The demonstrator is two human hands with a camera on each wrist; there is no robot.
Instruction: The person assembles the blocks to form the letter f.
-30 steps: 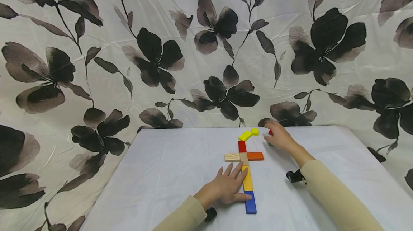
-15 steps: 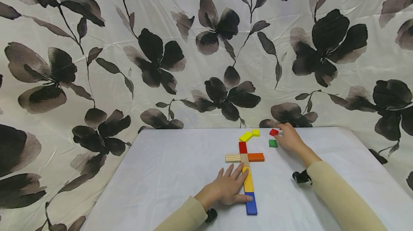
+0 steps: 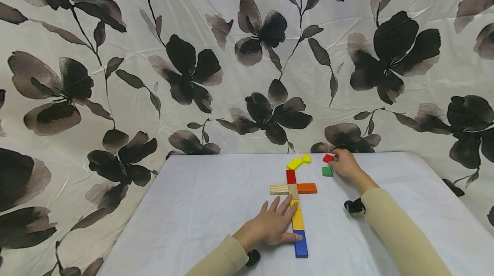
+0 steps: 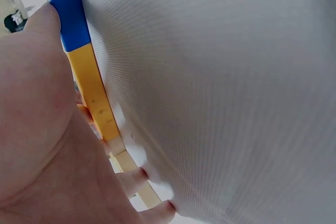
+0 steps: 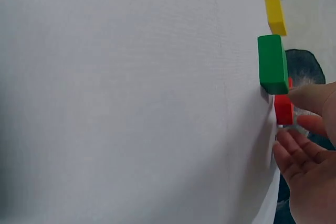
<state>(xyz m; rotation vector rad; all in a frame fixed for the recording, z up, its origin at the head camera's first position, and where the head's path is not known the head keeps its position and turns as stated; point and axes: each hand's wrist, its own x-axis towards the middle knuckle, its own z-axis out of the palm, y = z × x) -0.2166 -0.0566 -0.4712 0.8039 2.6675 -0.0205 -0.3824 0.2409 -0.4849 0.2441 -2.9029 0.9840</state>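
Observation:
My left hand (image 3: 270,223) lies with spread, straight fingers beside a line of wooden blocks. Its thumb touches the blue block (image 3: 301,248), and the index fingertip reaches the yellow-orange block (image 3: 297,218). At the far right, my right hand (image 3: 344,164) pinches the right end of a small red block (image 3: 328,158) between thumb and index finger; the other fingers are loosely bent in the right wrist view. Just in front of that block stands a green block (image 5: 272,64). Two bright yellow blocks (image 3: 295,163) lie to the left of the red one.
Farther up the line lie a plain wood block (image 3: 293,190), a striped wood block (image 3: 279,189) to its left, an orange block (image 3: 307,188) to its right and another red block (image 3: 291,176) beyond. A white cloth covers the table (image 3: 185,207); a floral curtain (image 3: 231,79) hangs behind.
My right hand first drew back to the right, uncovering the red and green blocks, then came slightly left onto the red block's end. My left hand has stayed put.

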